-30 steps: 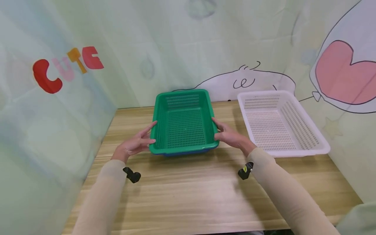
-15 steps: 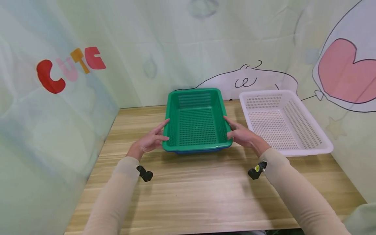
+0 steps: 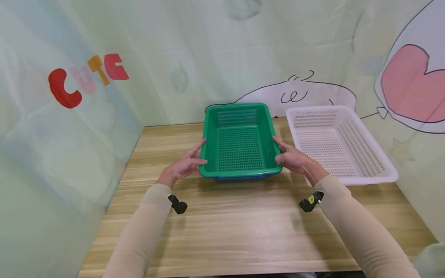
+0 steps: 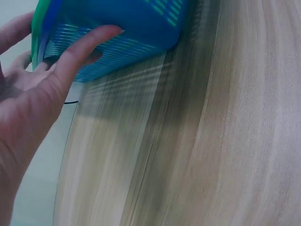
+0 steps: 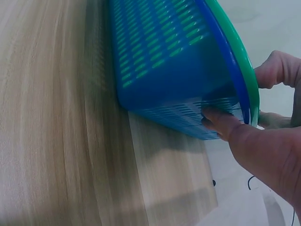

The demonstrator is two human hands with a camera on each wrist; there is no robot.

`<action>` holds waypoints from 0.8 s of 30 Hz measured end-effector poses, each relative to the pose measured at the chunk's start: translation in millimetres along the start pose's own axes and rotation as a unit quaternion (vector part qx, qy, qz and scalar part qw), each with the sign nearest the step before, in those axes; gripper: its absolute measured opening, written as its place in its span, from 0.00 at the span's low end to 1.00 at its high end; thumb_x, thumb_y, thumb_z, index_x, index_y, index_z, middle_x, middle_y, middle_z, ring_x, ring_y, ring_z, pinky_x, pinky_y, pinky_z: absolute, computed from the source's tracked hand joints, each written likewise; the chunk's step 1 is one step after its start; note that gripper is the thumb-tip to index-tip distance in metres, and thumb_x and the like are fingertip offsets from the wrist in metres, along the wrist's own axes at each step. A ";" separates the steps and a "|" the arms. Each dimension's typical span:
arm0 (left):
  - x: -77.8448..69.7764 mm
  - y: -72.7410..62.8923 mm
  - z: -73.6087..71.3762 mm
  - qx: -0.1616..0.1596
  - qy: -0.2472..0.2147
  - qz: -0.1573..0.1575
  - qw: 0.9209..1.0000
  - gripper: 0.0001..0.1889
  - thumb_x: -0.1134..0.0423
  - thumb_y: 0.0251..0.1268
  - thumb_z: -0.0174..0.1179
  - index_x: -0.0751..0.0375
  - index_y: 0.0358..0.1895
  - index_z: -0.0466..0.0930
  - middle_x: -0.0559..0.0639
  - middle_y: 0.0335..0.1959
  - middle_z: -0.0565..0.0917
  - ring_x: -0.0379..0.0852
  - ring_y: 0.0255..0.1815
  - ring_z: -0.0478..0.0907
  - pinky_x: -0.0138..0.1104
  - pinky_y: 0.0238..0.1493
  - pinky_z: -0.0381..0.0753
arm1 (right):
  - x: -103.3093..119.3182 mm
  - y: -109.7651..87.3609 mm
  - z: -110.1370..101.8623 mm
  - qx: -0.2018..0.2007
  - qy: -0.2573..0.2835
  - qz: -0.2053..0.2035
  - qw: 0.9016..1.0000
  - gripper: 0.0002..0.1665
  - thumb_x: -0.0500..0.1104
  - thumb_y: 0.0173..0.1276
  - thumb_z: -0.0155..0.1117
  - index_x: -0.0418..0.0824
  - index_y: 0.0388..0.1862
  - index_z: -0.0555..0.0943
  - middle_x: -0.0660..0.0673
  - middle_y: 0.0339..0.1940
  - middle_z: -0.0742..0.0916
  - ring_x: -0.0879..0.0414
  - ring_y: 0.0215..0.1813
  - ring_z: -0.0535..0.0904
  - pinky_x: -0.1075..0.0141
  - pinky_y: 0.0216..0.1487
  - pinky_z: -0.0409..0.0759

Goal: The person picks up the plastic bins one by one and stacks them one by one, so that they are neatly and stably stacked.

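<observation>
A green plastic basket sits nested inside a blue basket on the wooden table. Only a thin blue strip shows under the green rim in the head view. My left hand holds the left side of both baskets near the front corner. Opposite it, my right hand holds the right side. On each hand one finger lies against the blue wall while others reach the rims, as the wrist views show. Nothing lies inside the green basket. The blue basket's underside appears to rest on the table.
A white basket stands close by on the right, its near-left edge partly behind my right hand. Printed curtains hang along the back and sides of the wooden table.
Both hands have slid the nested green and blue baskets to the right, nearer the white basket. The slide is smaller in the last half second. The white basket stays in place.
</observation>
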State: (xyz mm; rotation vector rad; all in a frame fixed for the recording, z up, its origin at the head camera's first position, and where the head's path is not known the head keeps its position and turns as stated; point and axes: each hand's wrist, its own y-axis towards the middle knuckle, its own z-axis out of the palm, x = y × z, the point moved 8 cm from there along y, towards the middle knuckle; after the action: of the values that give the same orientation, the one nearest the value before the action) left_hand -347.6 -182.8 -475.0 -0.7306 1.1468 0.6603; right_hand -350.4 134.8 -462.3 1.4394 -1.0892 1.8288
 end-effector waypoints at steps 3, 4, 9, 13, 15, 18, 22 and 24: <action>-1.3 1.5 2.8 -0.001 -0.008 -0.004 1.000 0.45 0.79 0.75 0.44 0.36 0.82 0.34 0.71 0.78 0.49 0.76 0.71 0.56 0.57 0.57 0.76 | 0.4 -1.3 -1.6 -0.007 0.004 0.003 1.000 0.67 0.20 0.51 0.50 0.50 0.83 0.31 0.33 0.81 0.42 0.39 0.79 0.46 0.43 0.75 0.48; -1.5 1.7 3.4 -0.002 -0.012 -0.006 1.000 0.45 0.79 0.75 0.45 0.36 0.82 0.34 0.71 0.78 0.50 0.76 0.71 0.56 0.57 0.57 0.77 | 0.4 -1.5 -2.0 -0.008 0.006 0.004 1.000 0.67 0.20 0.50 0.50 0.50 0.83 0.31 0.33 0.81 0.43 0.39 0.78 0.47 0.43 0.75 0.48; -1.2 1.4 1.5 -0.013 -0.021 -0.013 1.000 0.46 0.79 0.74 0.46 0.36 0.82 0.36 0.69 0.79 0.50 0.76 0.71 0.57 0.55 0.55 0.79 | 0.4 -0.7 -1.6 -0.007 0.012 0.006 1.000 0.67 0.21 0.49 0.51 0.50 0.83 0.31 0.33 0.81 0.43 0.38 0.78 0.48 0.43 0.75 0.49; -1.6 1.3 0.6 -0.019 -0.011 -0.013 1.000 0.45 0.78 0.74 0.47 0.35 0.82 0.37 0.66 0.79 0.52 0.74 0.71 0.59 0.57 0.59 0.75 | 2.0 -2.1 -2.6 -0.007 0.011 0.010 1.000 0.68 0.21 0.50 0.52 0.51 0.83 0.32 0.32 0.81 0.42 0.38 0.78 0.47 0.43 0.75 0.49; -2.1 0.7 -0.9 -0.027 0.001 -0.015 1.000 0.45 0.78 0.75 0.48 0.35 0.82 0.38 0.64 0.79 0.52 0.71 0.71 0.61 0.59 0.61 0.72 | 3.1 -3.3 -3.7 -0.006 0.006 0.012 1.000 0.67 0.21 0.53 0.52 0.51 0.83 0.32 0.33 0.81 0.41 0.38 0.79 0.46 0.43 0.75 0.49; -6.5 -1.6 -4.1 -0.042 0.026 -0.012 0.999 0.45 0.76 0.75 0.49 0.37 0.82 0.36 0.62 0.81 0.48 0.67 0.74 0.60 0.60 0.65 0.67 | 8.2 -5.5 -7.4 -0.008 -0.013 0.009 1.000 0.64 0.23 0.58 0.54 0.52 0.83 0.32 0.34 0.82 0.40 0.39 0.80 0.43 0.43 0.76 0.48; -18.8 -6.0 -11.6 -0.078 0.056 0.003 0.995 0.45 0.73 0.75 0.52 0.43 0.83 0.35 0.61 0.82 0.43 0.64 0.77 0.54 0.57 0.69 0.62 | 20.8 -8.7 -15.6 -0.028 -0.048 -0.004 0.998 0.59 0.29 0.66 0.55 0.52 0.83 0.33 0.38 0.83 0.41 0.39 0.81 0.41 0.44 0.76 0.49; -26.2 -7.8 -15.0 -0.099 0.067 0.010 0.993 0.44 0.72 0.75 0.53 0.44 0.83 0.35 0.61 0.82 0.42 0.63 0.78 0.50 0.55 0.70 0.61 | 27.8 -10.9 -19.4 -0.036 -0.065 -0.010 0.997 0.56 0.31 0.68 0.55 0.51 0.84 0.34 0.38 0.83 0.42 0.38 0.81 0.41 0.45 0.76 0.49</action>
State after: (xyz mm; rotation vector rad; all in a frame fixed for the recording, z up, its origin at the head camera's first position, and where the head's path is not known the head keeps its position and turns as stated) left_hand -357.2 -201.8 -452.2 -0.9432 1.2232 0.7582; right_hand -358.6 155.6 -434.5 1.5393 -1.1865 1.6839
